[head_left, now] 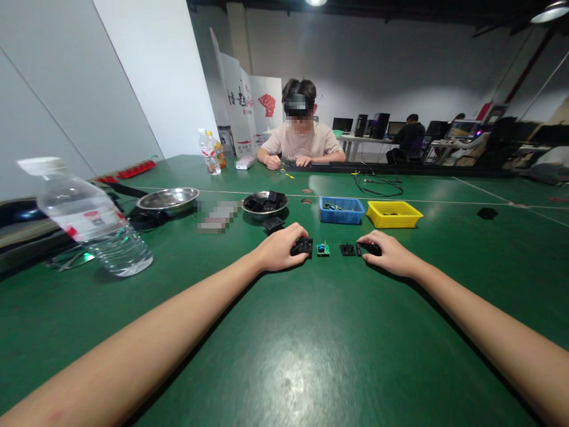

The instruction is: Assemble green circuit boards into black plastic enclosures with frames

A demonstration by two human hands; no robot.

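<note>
My left hand (281, 248) rests on the green table (284, 356) with its fingers curled round a small black ribbed part (303, 245). My right hand (387, 252) lies to the right, fingers closed on another small black part (368, 248). Between the hands a small green circuit board (323, 249) and a little black square piece (347, 249) lie flat on the table, touched by neither hand.
Beyond the hands stand a metal bowl of black parts (265, 204), a loose black part (273, 224), a blue bin (341, 210) and a yellow bin (393, 214). An empty metal dish (168, 200) and a water bottle (91, 220) are left. A person (300, 139) sits across the table.
</note>
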